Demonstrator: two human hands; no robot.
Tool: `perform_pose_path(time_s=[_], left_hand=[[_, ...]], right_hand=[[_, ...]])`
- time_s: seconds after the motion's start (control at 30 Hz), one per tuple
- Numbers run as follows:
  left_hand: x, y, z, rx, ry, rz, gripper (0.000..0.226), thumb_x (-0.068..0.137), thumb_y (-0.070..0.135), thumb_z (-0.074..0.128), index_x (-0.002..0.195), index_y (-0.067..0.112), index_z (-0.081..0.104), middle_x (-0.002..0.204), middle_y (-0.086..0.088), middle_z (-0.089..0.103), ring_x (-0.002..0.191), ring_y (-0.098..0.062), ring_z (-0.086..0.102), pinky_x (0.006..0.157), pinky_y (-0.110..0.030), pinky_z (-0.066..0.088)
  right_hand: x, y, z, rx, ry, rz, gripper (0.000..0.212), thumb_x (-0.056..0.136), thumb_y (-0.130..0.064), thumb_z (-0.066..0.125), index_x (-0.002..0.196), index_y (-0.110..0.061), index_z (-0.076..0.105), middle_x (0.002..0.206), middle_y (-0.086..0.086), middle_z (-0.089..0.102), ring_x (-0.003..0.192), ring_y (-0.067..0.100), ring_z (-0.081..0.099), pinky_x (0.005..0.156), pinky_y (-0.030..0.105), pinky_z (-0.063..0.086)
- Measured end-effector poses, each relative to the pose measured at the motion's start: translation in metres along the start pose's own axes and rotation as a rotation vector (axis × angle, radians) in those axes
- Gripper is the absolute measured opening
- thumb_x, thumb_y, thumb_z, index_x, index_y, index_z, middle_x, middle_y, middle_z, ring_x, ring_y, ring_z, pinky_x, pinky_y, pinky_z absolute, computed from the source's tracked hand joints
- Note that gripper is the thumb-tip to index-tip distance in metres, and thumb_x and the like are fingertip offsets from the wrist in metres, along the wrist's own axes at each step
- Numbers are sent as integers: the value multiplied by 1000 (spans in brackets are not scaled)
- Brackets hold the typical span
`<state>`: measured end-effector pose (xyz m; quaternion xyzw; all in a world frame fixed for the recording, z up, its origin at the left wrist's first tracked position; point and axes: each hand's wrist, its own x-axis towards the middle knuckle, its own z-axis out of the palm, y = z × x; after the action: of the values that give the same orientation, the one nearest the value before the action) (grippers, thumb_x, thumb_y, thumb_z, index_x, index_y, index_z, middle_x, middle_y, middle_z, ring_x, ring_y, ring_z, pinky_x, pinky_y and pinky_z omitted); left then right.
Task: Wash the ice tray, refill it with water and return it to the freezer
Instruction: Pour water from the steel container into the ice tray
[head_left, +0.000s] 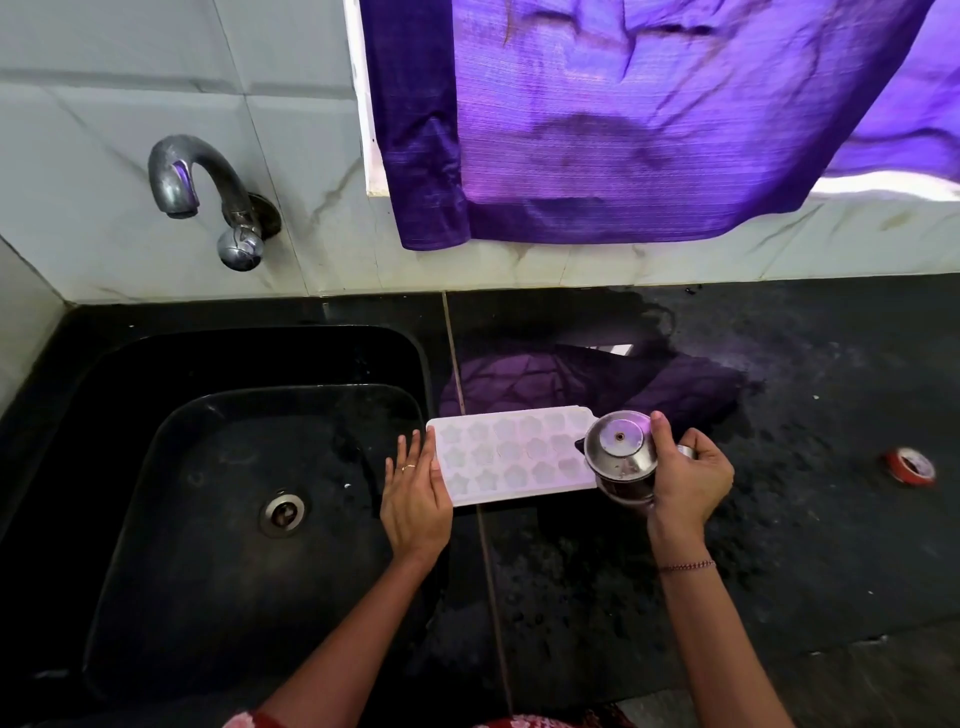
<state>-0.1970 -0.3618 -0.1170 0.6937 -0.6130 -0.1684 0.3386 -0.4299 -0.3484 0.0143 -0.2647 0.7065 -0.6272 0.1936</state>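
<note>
My right hand (685, 480) has its grip closed around a small steel vessel (621, 457), thumb up along the near side and fingers curled behind it. The vessel is tipped over, its round base facing the camera, and it sits over the right end of the ice tray (514, 454). I can't tell if water is coming out. Wrist is bent inward, forearm coming up from bottom right, with a thin beaded band on the wrist.

My left hand (415, 493) lies flat, palm down, fingers straight and together, its grip open. The fingertips and the hand's edge press against the left end of the tray and clasp nothing. A ring is on one finger. That forearm comes in from bottom centre.

The tray is white with star-shaped cells in three rows. It lies flat on the black surface (779, 519), just right of the black sink (234, 519), its left end near the sink's rim.

The tap (208, 192) on the tiled wall sits above the sink. A purple cloth (649, 114) hangs over the window. A red tape roll (910, 466) lies well to the right.
</note>
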Motion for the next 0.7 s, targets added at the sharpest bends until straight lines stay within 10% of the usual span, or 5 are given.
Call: perform_pose_path(time_s=[0.7], left_hand=[[1, 1, -1, 9, -9, 7, 59, 93, 35, 14, 142, 14, 38, 146, -7, 42, 142, -21, 27, 118, -41, 19]], right_hand=[[7, 6, -15, 45, 75, 15, 56, 80, -18, 73, 50, -14, 25, 34, -10, 25, 40, 6, 21, 42, 16, 24]])
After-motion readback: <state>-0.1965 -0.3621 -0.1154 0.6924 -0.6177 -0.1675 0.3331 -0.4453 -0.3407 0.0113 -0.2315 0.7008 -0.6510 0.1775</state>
